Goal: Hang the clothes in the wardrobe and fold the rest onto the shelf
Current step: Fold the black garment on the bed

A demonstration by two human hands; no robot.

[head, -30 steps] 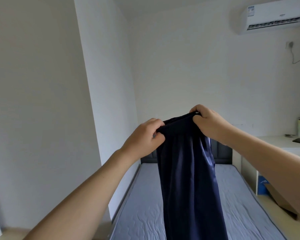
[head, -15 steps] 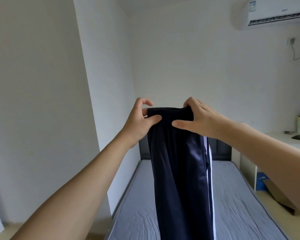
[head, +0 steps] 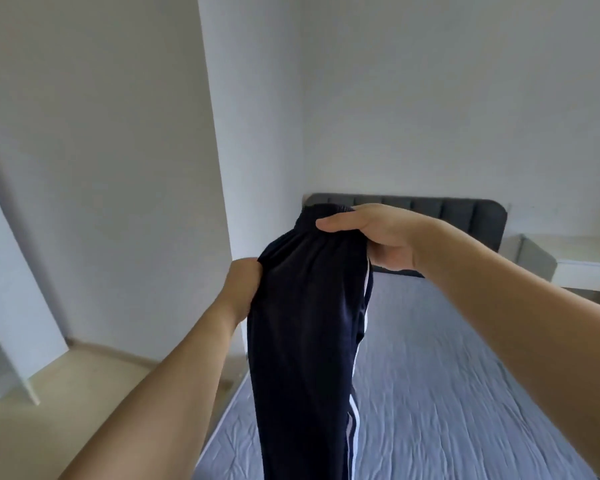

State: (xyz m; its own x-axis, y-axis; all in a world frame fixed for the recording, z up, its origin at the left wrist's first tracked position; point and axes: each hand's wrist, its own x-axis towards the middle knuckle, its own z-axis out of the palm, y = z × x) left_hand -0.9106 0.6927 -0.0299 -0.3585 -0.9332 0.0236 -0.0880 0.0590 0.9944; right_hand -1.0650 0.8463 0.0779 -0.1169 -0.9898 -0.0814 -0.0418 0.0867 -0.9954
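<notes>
Both hands (head: 378,237) grip navy trousers (head: 305,341) above grey bed (head: 465,393); white walls (head: 430,98)

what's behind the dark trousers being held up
Behind the dark trousers: the grey bed and part of its dark headboard. The left hand's fingers are hidden by the cloth.

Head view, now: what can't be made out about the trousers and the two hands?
- Dark trousers: the legs run off the bottom edge, so their length and hems are cut off.
- Left hand: its fingers are behind the cloth; the grip cannot be told.
- Right hand: the thumb lies across the waistband; the other fingers are hidden behind the fabric.
- Wardrobe and shelf: no interior, rail or shelf in view; only a white panel at the left edge.
</notes>
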